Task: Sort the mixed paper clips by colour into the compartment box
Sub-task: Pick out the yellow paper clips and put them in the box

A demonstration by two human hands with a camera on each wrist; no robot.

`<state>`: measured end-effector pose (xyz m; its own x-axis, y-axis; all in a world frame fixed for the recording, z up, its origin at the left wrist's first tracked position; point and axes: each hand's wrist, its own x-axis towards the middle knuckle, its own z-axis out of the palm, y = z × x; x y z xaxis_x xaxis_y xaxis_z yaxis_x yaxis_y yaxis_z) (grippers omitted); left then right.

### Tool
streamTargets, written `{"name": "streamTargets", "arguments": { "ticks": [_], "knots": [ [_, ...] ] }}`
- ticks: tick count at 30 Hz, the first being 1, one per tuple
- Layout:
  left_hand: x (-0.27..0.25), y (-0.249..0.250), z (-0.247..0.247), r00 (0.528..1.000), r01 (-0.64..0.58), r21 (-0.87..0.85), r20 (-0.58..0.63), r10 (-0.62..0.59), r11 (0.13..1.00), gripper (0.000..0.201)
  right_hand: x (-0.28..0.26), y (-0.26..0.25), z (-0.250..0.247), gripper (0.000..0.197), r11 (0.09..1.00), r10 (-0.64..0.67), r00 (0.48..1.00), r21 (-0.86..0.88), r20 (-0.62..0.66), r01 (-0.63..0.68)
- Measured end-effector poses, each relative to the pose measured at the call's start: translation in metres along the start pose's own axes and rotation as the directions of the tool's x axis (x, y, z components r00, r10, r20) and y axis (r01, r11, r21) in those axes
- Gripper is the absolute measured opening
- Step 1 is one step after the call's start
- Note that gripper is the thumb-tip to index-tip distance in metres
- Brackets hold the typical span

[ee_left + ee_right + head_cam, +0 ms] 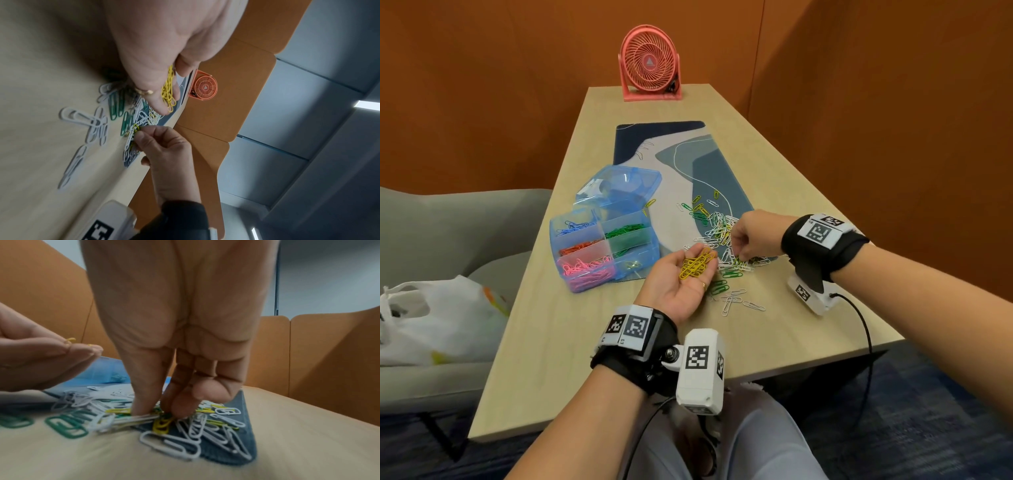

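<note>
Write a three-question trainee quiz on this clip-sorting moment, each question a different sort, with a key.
1. True or false: the left hand lies palm up with yellow clips on it.
2. Multiple choice: the right hand has its fingertips in A) the box, B) the loose pile, C) the fan.
3. Fill in: in the box, the compartment nearest the person on the left side holds ____ clips.

Key: 1 true; 2 B, the pile of white, green and yellow clips on the mat; 3 pink.
</note>
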<state>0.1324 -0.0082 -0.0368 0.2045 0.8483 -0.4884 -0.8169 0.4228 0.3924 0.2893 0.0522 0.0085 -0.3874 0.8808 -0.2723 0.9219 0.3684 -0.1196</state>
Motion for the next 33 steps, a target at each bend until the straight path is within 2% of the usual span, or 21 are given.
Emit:
{"name": "streamTargets", "arguments": {
  "ticks": [7,13,22,25,28,33],
  "knots": [
    [0.011,0.008,-0.001,1.0,-0.001,-0.014,0.011,0.002,1.0,0.04,-0.001,0.004,0.003,0.01,0.998,0.019,0.999,-0.054,0.025,-0.018],
    [0.019,0.008,0.0,1.0,-0.007,0.017,0.03,0.007,1.0,0.037,-0.009,0.011,-0.006,0.008,0.983,0.049,0.997,0.177,-0.056,-0.038],
    [0.02,0.009,-0.004,0.999,-0.021,0.012,0.036,0.02,1.0,0.037,-0.005,0.016,0.0,0.022,0.959,0.048,0.998,0.281,-0.035,-0.036],
    [0.02,0.009,-0.004,0.999,-0.025,0.007,0.026,0.025,1.0,0.036,-0.004,0.018,-0.003,0.018,0.944,0.036,0.999,0.33,-0.016,-0.028],
    [0.019,0.007,-0.002,0.999,-0.037,0.033,0.02,0.037,0.999,0.036,-0.003,0.015,-0.011,0.014,0.917,0.009,0.999,0.4,-0.04,0.007],
    [0.016,-0.001,0.008,0.999,-0.019,0.071,0.046,0.016,0.997,0.036,0.0,-0.005,-0.023,0.013,0.869,-0.104,0.99,0.475,-0.097,0.138]
  ]
}}
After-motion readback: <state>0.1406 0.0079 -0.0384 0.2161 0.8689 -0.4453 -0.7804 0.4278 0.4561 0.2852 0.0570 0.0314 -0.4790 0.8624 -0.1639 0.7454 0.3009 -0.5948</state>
